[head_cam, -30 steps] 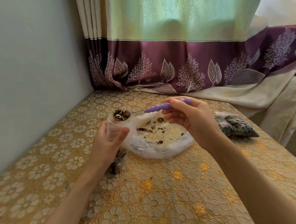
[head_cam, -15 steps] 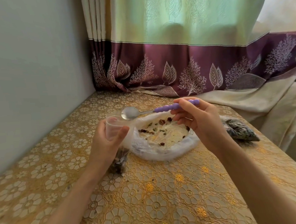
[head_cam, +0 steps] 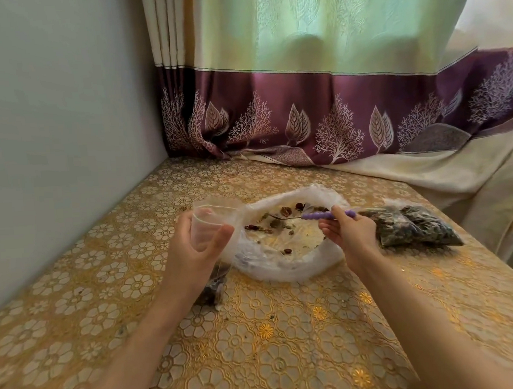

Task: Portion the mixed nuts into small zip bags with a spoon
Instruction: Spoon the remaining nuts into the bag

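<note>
My left hand (head_cam: 192, 252) grips a small clear zip bag (head_cam: 209, 224) near its open mouth; dark nuts fill the bag's bottom below my wrist. My right hand (head_cam: 351, 236) pinches a spoon by its purple handle (head_cam: 325, 215). The metal bowl of the spoon is down among the few mixed nuts (head_cam: 269, 223) left in the big rolled-down clear bag (head_cam: 287, 270) between my hands.
Filled zip bags of nuts (head_cam: 413, 226) lie right of the big bag. The table wears a gold floral cloth (head_cam: 258, 344). A grey wall runs along the left, a green and purple curtain (head_cam: 334, 114) hangs behind, and the table edge falls away at right.
The loaded spoon was tipped at the small bag's mouth and came away without nuts. My right hand then carried it right and down into the big bag. My left hand kept hold of the small bag.
</note>
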The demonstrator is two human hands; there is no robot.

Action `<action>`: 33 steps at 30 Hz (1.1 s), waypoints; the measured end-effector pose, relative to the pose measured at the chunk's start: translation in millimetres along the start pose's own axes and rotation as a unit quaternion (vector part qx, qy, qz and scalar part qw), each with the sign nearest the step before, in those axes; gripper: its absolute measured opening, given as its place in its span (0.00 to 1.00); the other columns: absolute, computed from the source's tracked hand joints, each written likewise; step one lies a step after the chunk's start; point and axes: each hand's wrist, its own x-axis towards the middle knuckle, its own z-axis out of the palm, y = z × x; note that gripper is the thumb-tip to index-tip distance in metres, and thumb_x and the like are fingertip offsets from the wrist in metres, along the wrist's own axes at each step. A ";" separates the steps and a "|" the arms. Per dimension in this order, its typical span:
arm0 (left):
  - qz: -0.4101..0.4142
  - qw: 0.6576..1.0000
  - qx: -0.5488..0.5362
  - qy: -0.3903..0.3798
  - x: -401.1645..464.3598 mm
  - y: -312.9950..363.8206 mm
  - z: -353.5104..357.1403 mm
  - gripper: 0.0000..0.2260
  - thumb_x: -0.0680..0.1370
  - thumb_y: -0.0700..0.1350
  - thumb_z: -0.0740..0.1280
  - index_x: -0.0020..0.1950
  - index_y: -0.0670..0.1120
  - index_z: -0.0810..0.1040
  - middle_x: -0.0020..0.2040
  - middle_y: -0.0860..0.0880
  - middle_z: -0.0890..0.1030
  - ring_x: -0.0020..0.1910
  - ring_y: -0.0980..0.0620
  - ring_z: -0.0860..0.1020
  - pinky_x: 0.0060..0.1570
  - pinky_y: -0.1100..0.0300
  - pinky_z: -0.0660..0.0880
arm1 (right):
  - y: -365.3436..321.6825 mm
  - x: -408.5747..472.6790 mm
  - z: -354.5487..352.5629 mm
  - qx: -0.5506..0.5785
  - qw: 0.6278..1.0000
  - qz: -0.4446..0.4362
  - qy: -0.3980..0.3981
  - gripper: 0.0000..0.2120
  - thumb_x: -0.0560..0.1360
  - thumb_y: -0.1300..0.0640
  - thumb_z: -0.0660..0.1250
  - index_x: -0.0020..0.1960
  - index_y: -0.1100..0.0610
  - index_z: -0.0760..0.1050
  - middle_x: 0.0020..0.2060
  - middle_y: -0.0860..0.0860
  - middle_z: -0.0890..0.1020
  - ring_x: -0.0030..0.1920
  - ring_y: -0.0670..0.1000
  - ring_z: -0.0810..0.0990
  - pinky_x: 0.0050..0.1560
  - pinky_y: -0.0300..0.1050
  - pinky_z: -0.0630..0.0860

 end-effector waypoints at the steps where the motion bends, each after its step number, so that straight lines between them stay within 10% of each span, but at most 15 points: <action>1: 0.000 1.000 0.003 0.000 0.3 -0.3 0.0 0.33 0.56 0.74 0.68 0.54 0.58 0.71 0.49 0.55 0.80 0.44 0.60 0.82 0.35 0.67 0.77 | 3.2 4.0 2.3 0.000 1.000 0.003 0.005 0.13 0.79 0.60 0.62 0.49 0.71 0.79 0.40 0.63 0.83 0.30 0.49 0.79 0.32 0.34 0.78; 7: -0.010 1.000 0.008 -0.007 1.1 -1.8 -0.7 0.37 0.56 0.75 0.67 0.57 0.55 0.71 0.52 0.53 0.81 0.46 0.58 0.82 0.37 0.65 0.78 | 11.7 19.1 9.6 -0.002 0.996 -0.023 0.082 0.15 0.79 0.60 0.63 0.35 0.61 0.78 0.24 0.49 0.82 0.24 0.43 0.79 0.29 0.33 0.77; 19: -0.012 1.000 -0.004 -0.013 1.3 -1.6 -0.1 0.34 0.57 0.73 0.68 0.56 0.56 0.70 0.52 0.50 0.80 0.45 0.56 0.82 0.34 0.67 0.77 | 14.1 15.9 13.3 -0.140 0.960 -0.200 0.136 0.10 0.77 0.58 0.66 0.37 0.53 0.76 0.31 0.46 0.82 0.25 0.40 0.78 0.31 0.32 0.77; 33: -0.011 1.000 0.001 -0.013 1.9 -1.8 0.1 0.35 0.56 0.74 0.68 0.56 0.57 0.70 0.52 0.52 0.81 0.47 0.57 0.82 0.38 0.67 0.77 | 21.1 31.4 -3.1 0.105 0.989 0.005 0.099 0.09 0.75 0.66 0.66 0.55 0.67 0.77 0.44 0.59 0.85 0.35 0.46 0.81 0.35 0.34 0.78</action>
